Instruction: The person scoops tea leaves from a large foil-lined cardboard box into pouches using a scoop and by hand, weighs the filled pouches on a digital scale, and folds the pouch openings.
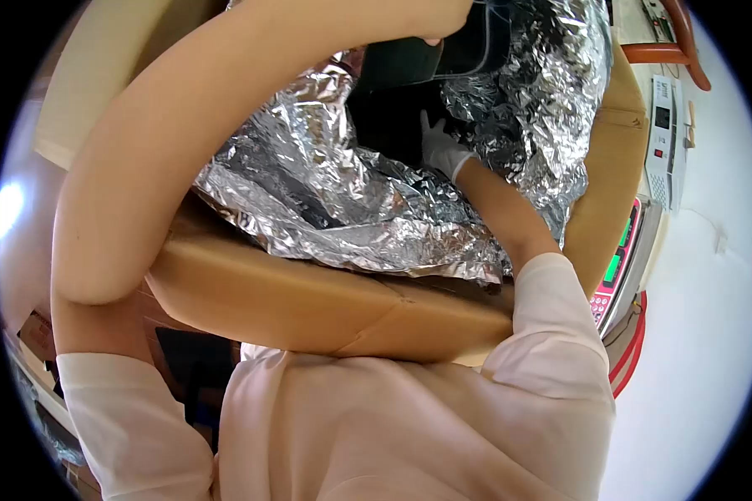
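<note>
My right hand (444,152), in a white glove, reaches down into a cardboard box (334,305) lined with crumpled silver foil (393,217). Its visible fingers are stretched apart over the dark interior (388,125), with nothing seen in them. My left arm curves around the box's left side and across its far part. At the top edge of the view, my left hand (443,18) is close over a dark green-black panel-like item (401,63) with a pale edge line; its fingers are hidden.
A scale with a red-and-white panel and green displays (614,259) stands to the right of the box. Beyond it are a white device with a small dark screen (664,138) and a reddish-brown curved frame (685,50). A red cable (631,355) hangs below the scale.
</note>
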A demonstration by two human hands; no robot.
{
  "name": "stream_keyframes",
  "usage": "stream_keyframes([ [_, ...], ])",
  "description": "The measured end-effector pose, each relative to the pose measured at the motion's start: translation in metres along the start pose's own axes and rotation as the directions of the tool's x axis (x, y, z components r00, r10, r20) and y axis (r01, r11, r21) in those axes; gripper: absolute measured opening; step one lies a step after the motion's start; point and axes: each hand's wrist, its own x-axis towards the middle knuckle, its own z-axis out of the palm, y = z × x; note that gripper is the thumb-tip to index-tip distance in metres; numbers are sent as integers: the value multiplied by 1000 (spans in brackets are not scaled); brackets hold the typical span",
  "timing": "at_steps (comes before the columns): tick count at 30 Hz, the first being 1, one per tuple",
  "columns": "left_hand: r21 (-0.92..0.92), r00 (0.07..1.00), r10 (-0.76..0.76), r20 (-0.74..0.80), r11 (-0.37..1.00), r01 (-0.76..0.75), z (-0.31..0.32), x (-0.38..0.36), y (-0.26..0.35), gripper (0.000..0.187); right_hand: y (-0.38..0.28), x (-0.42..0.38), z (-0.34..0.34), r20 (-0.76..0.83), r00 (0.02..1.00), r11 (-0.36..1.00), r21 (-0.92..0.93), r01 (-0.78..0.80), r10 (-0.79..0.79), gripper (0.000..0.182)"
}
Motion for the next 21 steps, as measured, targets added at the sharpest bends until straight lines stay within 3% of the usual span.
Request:
stream_keyframes([
  [1,-115,991,-130,-14,985,127,2,5,1,15,-3,-2,0,30,1000,999,47,7,-8,105],
  [5,-29,997,-77,-10,997,77,6,4,4,17,-11,-5,4,130,991,982,190,15,-40,112],
  [6,29,998,-19,64,999,17,0,5,6,17,-12,-1,10,146,988,977,210,15,-46,113],
  [7,28,997,-16,70,1000,14,-2,5,8,17,-16,10,25,87,995,859,503,-92,55,115],
  [8,164,990,98,102,980,-114,-2,5,9,17,-18,14,30,64,983,644,747,-163,174,118],
  [9,294,968,205,146,925,-241,-3,6,10,18,-16,20,31,68,982,639,751,-167,177,118],
  [10,291,965,214,151,923,-250,-4,7,10,18,-14,27,32,112,991,387,913,-129,67,120],
  [11,215,972,152,178,958,-189,-4,8,9,18,-15,26,29,120,992,92,989,-115,-49,121],
  [13,29,987,-50,152,999,46,-12,6,14,17,-18,9,3,117,991,13,993,-116,-71,115],
  [15,-117,961,-218,170,964,239,-16,8,14,17,-19,8,-11,-60,978,562,825,-64,199,107],
  [17,-102,966,-215,141,968,230,-9,10,9,17,-21,-11,-16,-119,981,617,787,-1,153,111],
  [19,-86,968,-226,109,968,235,-12,11,9,16,-35,-17,-17,-395,913,893,368,260,-103,112],
  [20,-140,970,-208,123,965,224,-19,9,14,16,-43,-16,-19,-395,912,891,367,266,-110,112],
  [21,-193,973,-188,136,958,213,-22,8,18,16,-52,-15,-20,-401,888,920,213,328,-224,112],
])
